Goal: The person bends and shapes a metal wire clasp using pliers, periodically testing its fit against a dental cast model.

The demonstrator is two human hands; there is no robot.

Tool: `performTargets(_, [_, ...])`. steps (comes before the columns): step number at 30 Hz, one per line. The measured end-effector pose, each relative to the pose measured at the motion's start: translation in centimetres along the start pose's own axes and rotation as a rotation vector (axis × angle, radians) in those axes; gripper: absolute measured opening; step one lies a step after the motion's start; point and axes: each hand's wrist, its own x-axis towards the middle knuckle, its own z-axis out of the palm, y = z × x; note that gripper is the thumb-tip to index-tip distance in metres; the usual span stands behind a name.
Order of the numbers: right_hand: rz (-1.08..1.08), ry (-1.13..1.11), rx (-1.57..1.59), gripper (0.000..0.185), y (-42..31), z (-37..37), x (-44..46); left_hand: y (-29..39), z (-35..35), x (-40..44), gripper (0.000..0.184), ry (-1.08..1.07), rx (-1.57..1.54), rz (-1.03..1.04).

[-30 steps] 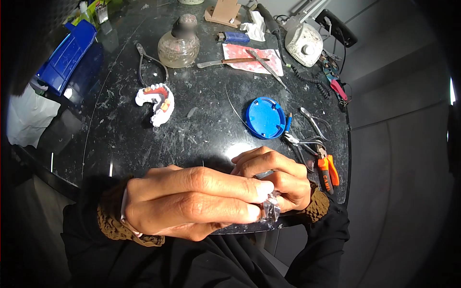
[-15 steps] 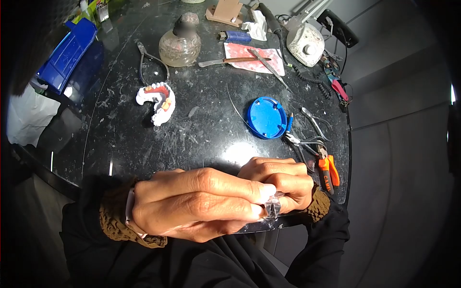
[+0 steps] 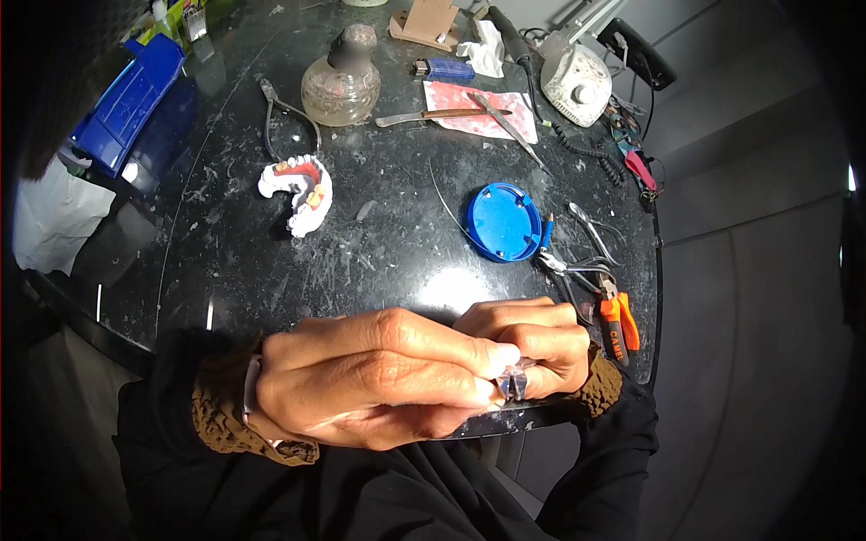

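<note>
Close together at the table's near edge, both my hands are closed. My right hand (image 3: 537,338) is wrapped round a tool whose short shiny metal jaws (image 3: 512,386) poke out toward my left fingers; they look like the jaws of pliers, and the handles are hidden. The fingertips of my left hand (image 3: 379,379) pinch right beside these jaws, and what they hold is too small or covered to make out. Beyond the hands lies a white dental model (image 3: 309,216) with a red plate and yellowish parts. A round blue case (image 3: 503,223) lies nearest my right hand.
Right of the case lie metal pliers (image 3: 591,233), more pliers (image 3: 561,263) and orange-handled cutters (image 3: 618,320). Farther back are a glass jar (image 3: 341,90), a wooden-handled tool (image 3: 442,114) on a pink sheet (image 3: 483,129), and a blue lighter (image 3: 444,69). A thin wire (image 3: 439,194) arcs toward the case.
My left hand has tipped very slightly while keeping its pinch. The metal jaws between the hands have turned a little. The things on the table stay put; the view has shifted slightly.
</note>
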Motion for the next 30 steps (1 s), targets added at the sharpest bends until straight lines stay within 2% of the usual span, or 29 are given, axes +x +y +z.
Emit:
performTargets(3, [-0.127,0.041,-0.167,0.024,0.4,-0.4,0.6,-0.2,-0.3,0.3,0.011,-0.009,0.018,0.014])
performTargets(11, [-0.042,0.126,-0.177,0.027,0.0,0.4,0.1,0.3,-0.6,0.0,0.013,-0.033,0.175,0.02])
performTargets(16, [-0.041,0.13,-0.193,0.025,-0.2,0.5,0.3,0.6,-0.5,-0.2,0.018,-0.024,0.193,-0.016])
performTargets(19, [-0.053,0.129,-0.217,0.032,-0.2,0.5,0.4,0.2,-0.2,-0.2,0.019,0.011,0.168,0.008])
performTargets(22, [-0.008,0.112,-0.171,0.032,-0.1,0.3,0.0,0.1,0.0,-0.2,0.018,0.017,0.173,0.037])
performTargets(25, [-0.005,0.106,-0.178,0.031,-0.2,0.1,0.2,0.2,0.2,-0.4,0.015,0.072,0.124,-0.021])
performTargets(28, [-0.014,0.093,-0.269,0.022,-0.7,-0.7,0.5,0.4,0.0,-0.3,0.021,0.128,0.144,-0.036])
performTargets(30, [0.158,0.097,-0.421,0.019,-2.0,-1.4,0.6,0.4,-0.1,0.0,0.024,0.161,0.168,-0.038])
